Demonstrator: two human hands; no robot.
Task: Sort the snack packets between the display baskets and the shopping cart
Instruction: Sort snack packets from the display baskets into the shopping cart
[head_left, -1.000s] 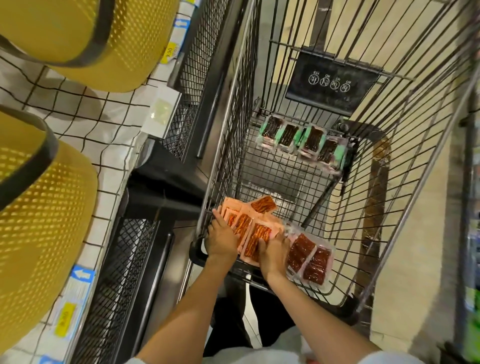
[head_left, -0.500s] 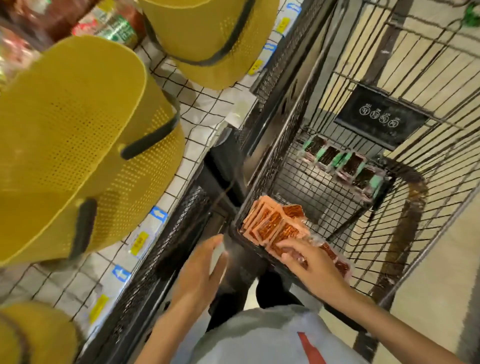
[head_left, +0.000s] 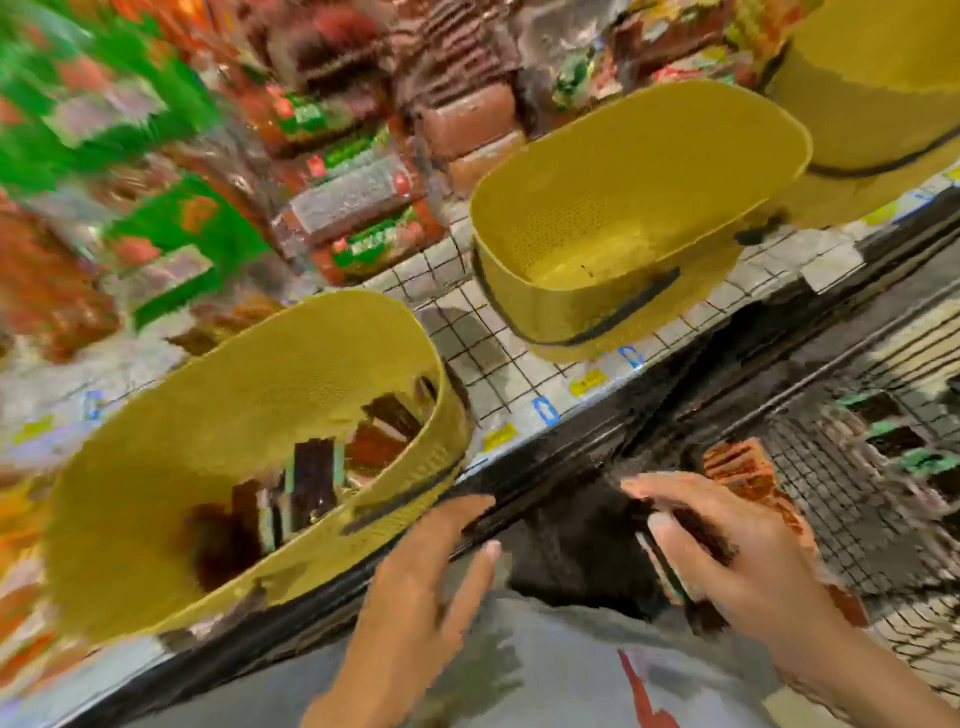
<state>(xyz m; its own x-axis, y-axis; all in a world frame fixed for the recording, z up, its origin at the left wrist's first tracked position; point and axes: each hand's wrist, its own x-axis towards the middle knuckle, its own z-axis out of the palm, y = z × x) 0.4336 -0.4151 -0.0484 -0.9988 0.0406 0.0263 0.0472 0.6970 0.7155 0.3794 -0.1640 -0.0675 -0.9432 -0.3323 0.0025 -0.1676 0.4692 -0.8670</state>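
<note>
A blurred store shelf (head_left: 519, 374) runs alongside the shopping cart (head_left: 831, 525). Nearest, the left hand (head_left: 431, 587) hovers spread and slack, while the right hand (head_left: 737, 561) grips a dark snack packet (head_left: 698, 532) at the cart. Beyond, a yellow basket (head_left: 156, 467) holds dark packets (head_left: 311, 478); a second basket (head_left: 649, 171) sits farther back.

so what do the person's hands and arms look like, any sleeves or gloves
Both are bare: no gloves on the left hand or the right hand, and no sleeve shows on either forearm. I can make out no ring, watch or bracelet, though the picture is blurred. Below the arms shows a grey top with a red mark.
</note>
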